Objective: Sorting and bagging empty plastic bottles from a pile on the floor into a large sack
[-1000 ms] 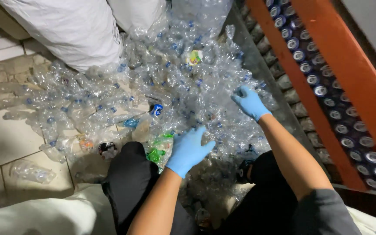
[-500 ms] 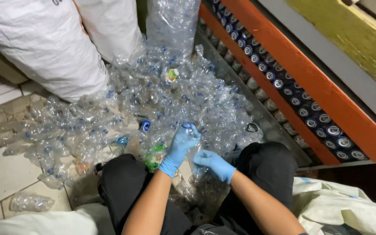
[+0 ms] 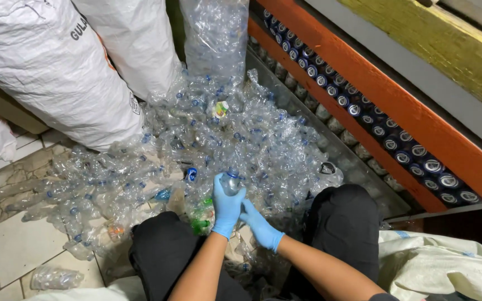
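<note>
Left hand [image 3: 227, 209], blue-gloved, grips a clear crushed plastic bottle with a blue cap [image 3: 231, 183] at lower centre of frame, fingers closed round it. Right hand [image 3: 259, 224] supports below, fingers loosely curled. Recommended: steady the bottle body before twisting the cap.

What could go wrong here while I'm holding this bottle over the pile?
The left hand grips a clear bottle with the right hand just beneath; crushed plastic edges could nick the thin blue gloves. The loose bottle pile crowds both knees, so footing might slip on rising. The leaning white sacks could possibly sag onto the heap.
</note>
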